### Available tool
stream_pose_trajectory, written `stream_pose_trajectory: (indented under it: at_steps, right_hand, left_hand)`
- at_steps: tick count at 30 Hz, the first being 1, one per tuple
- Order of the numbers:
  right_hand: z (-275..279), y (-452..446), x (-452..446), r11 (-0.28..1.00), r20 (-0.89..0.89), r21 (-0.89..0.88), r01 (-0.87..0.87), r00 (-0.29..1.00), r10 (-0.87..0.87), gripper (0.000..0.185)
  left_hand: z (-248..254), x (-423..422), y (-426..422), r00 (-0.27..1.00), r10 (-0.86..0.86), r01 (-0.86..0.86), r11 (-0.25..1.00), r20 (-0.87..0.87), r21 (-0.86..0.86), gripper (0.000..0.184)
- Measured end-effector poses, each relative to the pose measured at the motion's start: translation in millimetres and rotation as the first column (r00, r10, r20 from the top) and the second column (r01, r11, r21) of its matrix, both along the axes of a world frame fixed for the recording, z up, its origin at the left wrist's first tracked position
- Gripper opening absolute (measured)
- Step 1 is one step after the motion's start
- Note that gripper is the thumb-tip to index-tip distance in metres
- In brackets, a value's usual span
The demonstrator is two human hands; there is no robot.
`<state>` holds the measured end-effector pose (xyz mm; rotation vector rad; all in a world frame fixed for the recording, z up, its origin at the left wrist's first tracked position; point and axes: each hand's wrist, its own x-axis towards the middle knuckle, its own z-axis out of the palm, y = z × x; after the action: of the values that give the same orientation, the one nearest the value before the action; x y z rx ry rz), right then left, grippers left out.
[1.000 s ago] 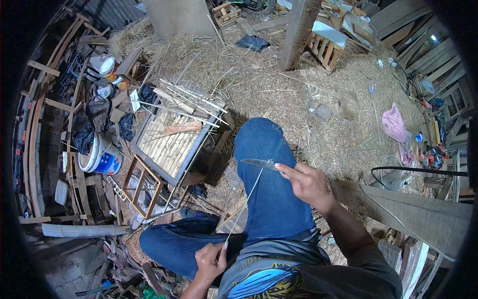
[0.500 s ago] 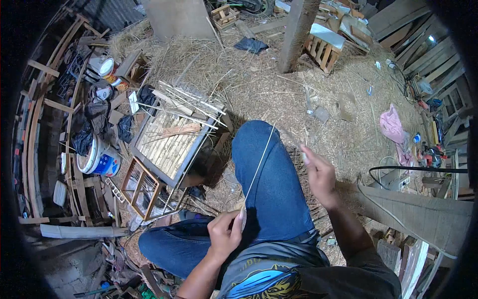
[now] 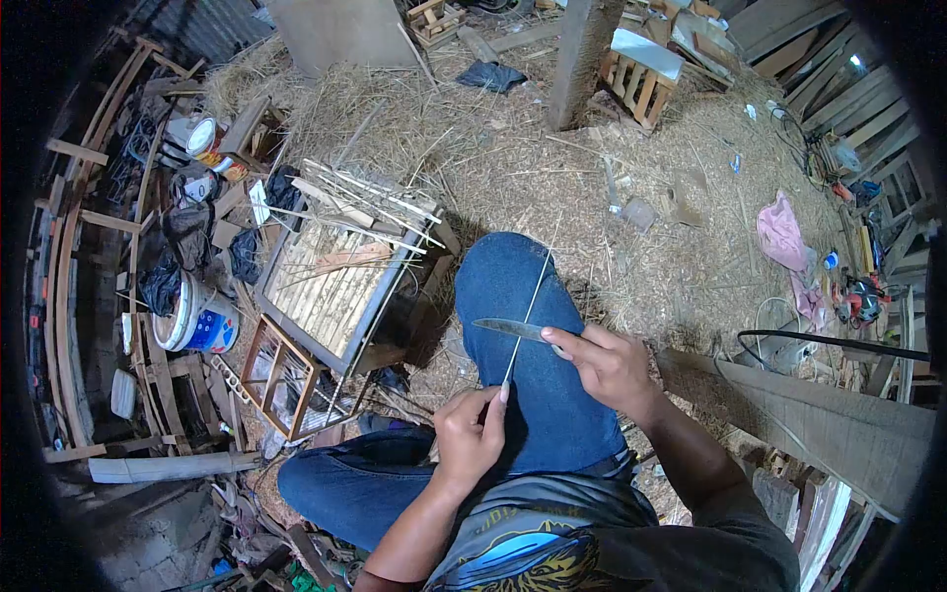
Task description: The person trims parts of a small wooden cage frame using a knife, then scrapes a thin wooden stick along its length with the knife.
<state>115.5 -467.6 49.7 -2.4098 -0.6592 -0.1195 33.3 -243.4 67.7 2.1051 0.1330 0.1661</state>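
Note:
My right hand is closed round the handle of a knife, whose blade points left above my raised knee. Between the thumb and fingers of my left hand is one end of a thin pale strip. The strip slants up and away over the blue jeans, and the blade lies across it, a little beyond my left fingertips. Whether blade and strip touch, I cannot tell.
To the left stands a low table piled with pale strips, a small wooden frame leaning beside it. A white bucket is farther left. A thick board lies at my right, a post ahead.
The knife has swung out to the right and come back across the strip. My left hand has moved up and right with the strip, whose far end now reaches farther over the knee.

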Motion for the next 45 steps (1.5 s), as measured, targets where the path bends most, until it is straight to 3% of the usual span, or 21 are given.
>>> stream_pose_trajectory:
  at_steps: [18, 21, 23, 26, 32, 35, 41, 45]
  right_hand:
    - [2.1, 6.6, -4.3, 0.999, 0.000, -0.051, 0.007, 1.000, -0.007, 0.046]
    - [7.7, 5.3, -4.6, 0.999, -0.023, -0.050, -0.001, 1.000, -0.001, 0.046]
    - [8.2, 5.1, -4.6, 0.999, -0.015, -0.046, -0.006, 1.000, 0.006, 0.046]
    - [12.7, 4.3, -5.0, 0.998, 0.006, -0.061, -0.023, 1.000, 0.023, 0.046]
    - [10.9, 3.7, -3.4, 0.994, 0.032, -0.094, -0.051, 0.998, 0.054, 0.045]
    - [11.1, 5.7, -1.7, 0.996, 0.021, -0.074, -0.053, 0.998, 0.054, 0.044]
    - [10.0, 6.6, 1.1, 0.995, 0.013, -0.069, -0.071, 0.997, 0.072, 0.042]
    - [9.8, 5.7, 2.0, 0.994, 0.008, -0.098, -0.045, 0.999, 0.046, 0.043]
  left_hand:
    - [-1.0, -49.1, 22.3, 1.000, -0.009, 0.010, 1.000, -0.021, 0.016, 0.007]
    - [-2.1, -49.3, 21.1, 0.998, 0.022, -0.026, 0.997, -0.054, -0.068, 0.011]
    - [9.3, -40.6, 19.5, 0.875, -0.017, -0.160, 0.934, -0.484, -0.321, 0.017]
    - [-4.0, -33.4, 20.3, 0.876, -0.081, -0.177, 0.862, -0.475, -0.475, 0.024]
    - [-4.2, -23.5, 13.1, 0.895, -0.050, -0.148, 0.904, -0.443, -0.401, 0.023]
    - [-6.7, -20.5, 9.1, 0.931, -0.052, -0.105, 0.910, -0.361, -0.402, 0.024]
    - [-18.2, -23.0, 12.0, 0.924, -0.085, -0.111, 0.874, -0.373, -0.473, 0.023]
    - [-18.1, -30.1, 17.6, 0.946, -0.094, -0.049, 0.906, -0.311, -0.421, 0.022]
